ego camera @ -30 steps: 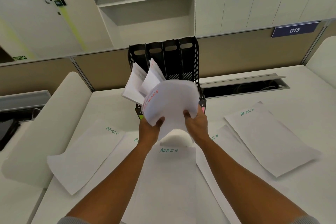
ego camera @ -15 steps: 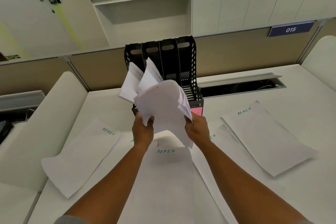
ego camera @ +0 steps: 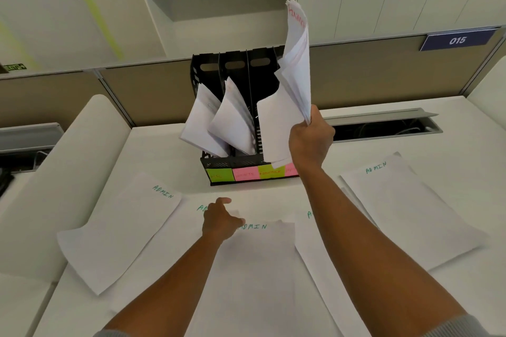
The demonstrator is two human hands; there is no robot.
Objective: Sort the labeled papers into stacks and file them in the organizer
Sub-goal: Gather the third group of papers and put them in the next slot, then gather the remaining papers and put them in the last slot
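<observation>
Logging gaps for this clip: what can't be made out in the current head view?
- Fourth sticky label on the organizer: partly covered by the right hand's paper stack.
- Green and pink labels: writing too faint.
- Left hand: fingertips hidden; contact with the desk papers unclear.
- Two ADMIN words: covered by arms.

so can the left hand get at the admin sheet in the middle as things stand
Probably yes. The left hand holds nothing and is already at the top left corner of the middle ADMIN sheet, which lies flat with nothing on it; the right hand is up holding the paper stack.
</observation>
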